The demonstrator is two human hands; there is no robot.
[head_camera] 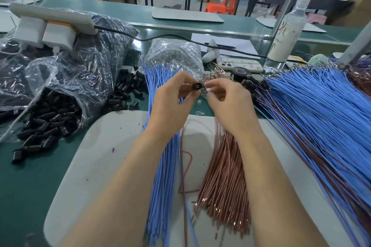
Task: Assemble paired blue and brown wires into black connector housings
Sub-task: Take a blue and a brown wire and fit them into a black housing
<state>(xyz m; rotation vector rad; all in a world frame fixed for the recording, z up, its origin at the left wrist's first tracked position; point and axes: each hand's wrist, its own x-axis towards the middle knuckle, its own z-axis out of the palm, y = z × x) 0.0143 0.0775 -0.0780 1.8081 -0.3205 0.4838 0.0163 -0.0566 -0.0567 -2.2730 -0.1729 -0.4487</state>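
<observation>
Our left hand (172, 98) pinches a black connector housing (197, 86) above the grey mat (100, 146). Our right hand (228, 102) is close beside it with its fingers curled at the housing's mouth, but we cannot tell what they grip. Below lie the blue wire bundle (162, 166) and the brown wire bundle (224, 176). A bag of black housings (54, 114) sits to the left.
</observation>
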